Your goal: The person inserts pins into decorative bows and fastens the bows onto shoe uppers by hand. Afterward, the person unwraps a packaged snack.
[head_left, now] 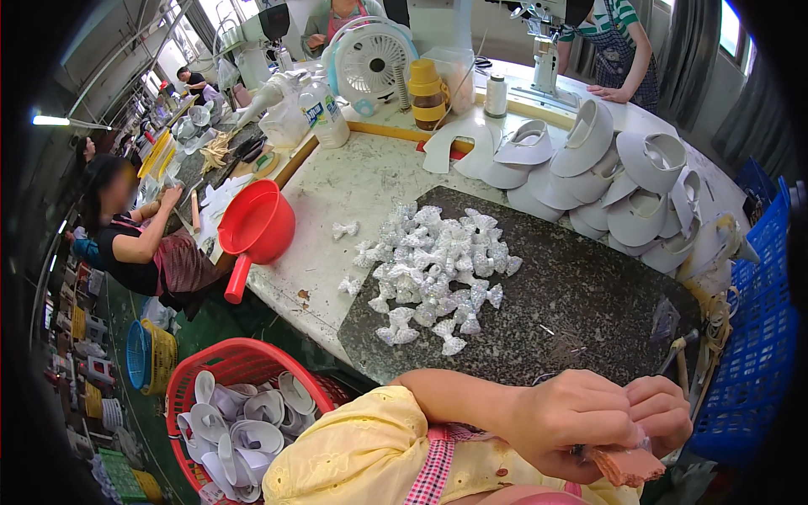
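Observation:
My left hand (568,421) is closed near the table's front edge, at the lower right. Under its fingers sticks out an orange-pink block (627,466) with a rough, crumbly edge, which it appears to grip. Against it, my right hand (662,411) is also closed, fingers curled. A small whitish, shiny bit shows between the hands, too hidden to name. Just beyond them lies a dark speckled stone slab (581,295). Heaped on the slab are many white, glittery bows (438,261), with a stray bow (344,230) on the pale tabletop beside it.
White sun-visor pieces (640,215) pile up at the back right, near a blue basket (753,362). A red dipper (257,223) overhangs the table's left edge. Below stands a red basket (244,353) of white curved pieces. A hammer (680,358) lies right. Co-workers sit beyond and left.

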Action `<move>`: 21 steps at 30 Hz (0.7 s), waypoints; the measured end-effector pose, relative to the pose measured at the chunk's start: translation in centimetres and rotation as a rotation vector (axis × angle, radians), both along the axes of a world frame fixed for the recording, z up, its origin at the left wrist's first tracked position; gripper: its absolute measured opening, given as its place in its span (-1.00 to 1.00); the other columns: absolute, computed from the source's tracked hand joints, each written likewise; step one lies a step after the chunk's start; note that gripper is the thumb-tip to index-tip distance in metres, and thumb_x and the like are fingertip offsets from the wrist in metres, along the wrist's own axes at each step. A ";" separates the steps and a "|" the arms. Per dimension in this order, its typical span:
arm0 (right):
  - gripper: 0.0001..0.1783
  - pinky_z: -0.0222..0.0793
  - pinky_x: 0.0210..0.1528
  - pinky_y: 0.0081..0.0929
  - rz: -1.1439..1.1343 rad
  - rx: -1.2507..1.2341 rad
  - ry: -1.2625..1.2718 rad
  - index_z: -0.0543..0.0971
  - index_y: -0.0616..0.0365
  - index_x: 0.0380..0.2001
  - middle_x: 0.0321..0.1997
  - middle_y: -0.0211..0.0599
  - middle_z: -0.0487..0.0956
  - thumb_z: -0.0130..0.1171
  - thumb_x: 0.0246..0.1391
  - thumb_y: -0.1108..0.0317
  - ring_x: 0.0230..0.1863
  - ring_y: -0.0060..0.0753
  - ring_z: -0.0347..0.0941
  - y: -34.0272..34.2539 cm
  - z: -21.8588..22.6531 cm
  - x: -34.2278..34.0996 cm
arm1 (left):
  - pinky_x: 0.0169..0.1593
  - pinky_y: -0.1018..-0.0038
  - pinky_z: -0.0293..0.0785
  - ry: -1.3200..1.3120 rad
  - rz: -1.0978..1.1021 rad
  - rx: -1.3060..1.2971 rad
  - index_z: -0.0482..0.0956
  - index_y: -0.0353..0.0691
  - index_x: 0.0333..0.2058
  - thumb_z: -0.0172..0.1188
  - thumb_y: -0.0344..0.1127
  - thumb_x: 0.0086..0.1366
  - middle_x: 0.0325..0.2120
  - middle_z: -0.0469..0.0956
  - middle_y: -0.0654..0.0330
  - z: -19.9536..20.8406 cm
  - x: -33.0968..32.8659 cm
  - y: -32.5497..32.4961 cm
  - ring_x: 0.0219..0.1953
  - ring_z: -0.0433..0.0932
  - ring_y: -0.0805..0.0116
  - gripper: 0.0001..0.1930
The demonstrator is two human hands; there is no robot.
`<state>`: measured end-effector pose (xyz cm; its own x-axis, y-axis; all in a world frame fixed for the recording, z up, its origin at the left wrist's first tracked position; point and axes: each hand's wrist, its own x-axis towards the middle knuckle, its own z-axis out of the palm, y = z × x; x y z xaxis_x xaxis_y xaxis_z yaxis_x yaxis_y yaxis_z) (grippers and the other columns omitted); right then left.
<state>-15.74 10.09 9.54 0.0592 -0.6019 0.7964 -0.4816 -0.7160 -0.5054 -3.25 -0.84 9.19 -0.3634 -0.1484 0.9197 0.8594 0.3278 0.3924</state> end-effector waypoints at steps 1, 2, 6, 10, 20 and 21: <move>-0.66 0.36 -0.49 -0.46 0.048 0.019 0.012 0.38 0.16 -0.56 -0.61 -0.28 0.49 0.33 -0.26 0.22 -0.55 -0.36 0.41 0.0 0.1 0.0 | -0.60 0.43 0.24 0.012 -0.018 0.008 0.41 -0.33 -0.39 0.20 -0.41 -0.20 -0.65 0.30 0.20 0.0 0.1 0.0 -0.65 0.33 0.22 -0.69; -0.67 0.38 -0.48 -0.46 0.070 0.049 0.021 0.39 0.15 -0.56 -0.59 -0.26 0.50 0.32 -0.25 0.21 -0.54 -0.36 0.42 -0.1 0.1 0.0 | -0.60 0.43 0.24 0.008 -0.020 0.002 0.41 -0.33 -0.39 0.20 -0.41 -0.20 -0.65 0.30 0.20 -0.1 0.3 -0.2 -0.65 0.33 0.22 -0.69; -0.67 0.39 -0.47 -0.45 0.044 0.051 0.032 0.39 0.14 -0.58 -0.61 -0.27 0.50 0.32 -0.25 0.20 -0.56 -0.37 0.41 -0.4 -0.1 0.3 | -0.61 0.43 0.23 -0.032 -0.028 0.000 0.41 -0.32 -0.40 0.19 -0.43 -0.21 -0.65 0.30 0.19 -0.2 0.6 -0.6 -0.65 0.33 0.22 -0.70; -0.66 0.40 -0.48 -0.44 0.021 -0.019 -0.040 0.40 0.14 -0.60 -0.64 -0.29 0.51 0.32 -0.25 0.18 -0.58 -0.39 0.42 -0.6 -0.9 0.7 | -0.61 0.42 0.23 -0.029 -0.044 0.017 0.41 -0.31 -0.41 0.19 -0.43 -0.20 -0.65 0.30 0.18 -0.3 0.6 -0.5 -0.65 0.33 0.22 -0.71; -0.65 0.43 -0.44 -0.43 0.103 0.091 0.039 0.42 0.15 -0.56 -0.59 -0.27 0.53 0.35 -0.27 0.18 -0.51 -0.35 0.45 -0.1 0.7 -0.4 | -0.63 0.43 0.23 0.028 0.013 0.015 0.41 -0.34 -0.41 0.19 -0.42 -0.16 -0.65 0.31 0.18 -0.2 0.1 0.5 -0.67 0.33 0.21 -0.73; -0.65 0.43 -0.42 -0.42 0.133 0.116 0.044 0.42 0.16 -0.56 -0.57 -0.27 0.53 0.34 -0.27 0.19 -0.50 -0.34 0.46 0.0 0.8 -0.5 | -0.63 0.44 0.23 0.051 0.021 0.013 0.41 -0.34 -0.41 0.19 -0.42 -0.15 -0.65 0.32 0.18 -0.2 0.0 0.7 -0.67 0.33 0.21 -0.74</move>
